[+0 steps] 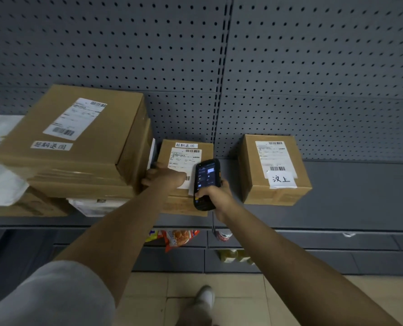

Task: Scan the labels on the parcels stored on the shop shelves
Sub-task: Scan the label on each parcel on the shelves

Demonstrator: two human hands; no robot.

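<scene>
At the centre of the frame a small brown cardboard parcel (186, 161) sits on the grey metal shelf (360, 196), its white shipping label (184, 158) facing up with a handwritten strip above it. The left hand (162, 177) lies on the parcel's left side, fingers bent over its far left edge — part of the label is covered by the wrist. Just to the right, the right hand (215, 196) grips a black handheld scanner (206, 182) with its lit screen upward, held over the parcel's right edge, close to the label. In the left half of the frame a large brown cardboard box (78, 137) tops a stack of flatter boxes and white mail bags (0, 175), touching the small parcel's left side. To the right, well apart, stands another brown cardboard box (273, 170) with a label and a handwritten white note. Behind everything runs the grey pegboard back panel (313, 67). Low in the frame, bright snack packets (179, 238) hang under the shelf — a shoe (205, 300) rests on the beige tiled floor.
</scene>
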